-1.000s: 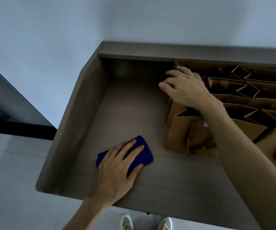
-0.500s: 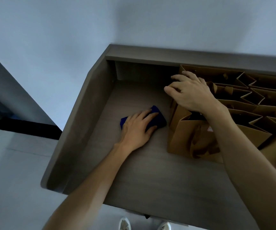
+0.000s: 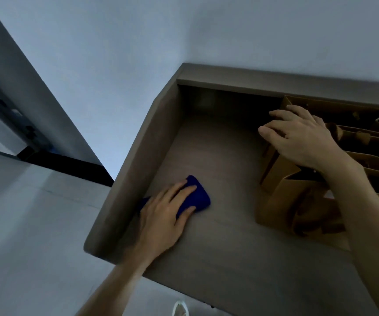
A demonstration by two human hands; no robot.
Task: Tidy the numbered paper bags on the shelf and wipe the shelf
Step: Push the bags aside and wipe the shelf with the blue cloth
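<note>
A dark blue cloth (image 3: 196,197) lies flat on the grey-brown shelf (image 3: 225,156), near its left wall. My left hand (image 3: 163,215) presses down on the cloth with the fingers spread over it. Several brown paper bags (image 3: 282,197) stand in a row on the right side of the shelf, their tops open. My right hand (image 3: 302,137) rests on the top edges of the leftmost bags, fingers curved over them. No numbers on the bags are visible from here.
The shelf has a raised left wall (image 3: 138,165) and a back ledge (image 3: 275,80) against a pale wall. Below the front edge I see light floor (image 3: 24,224) and a shoe tip (image 3: 179,309). A dark doorway strip lies at far left.
My left hand has slid the blue cloth from the middle of the shelf next to the bags back toward the left wall and front. My right hand stays on the bags.
</note>
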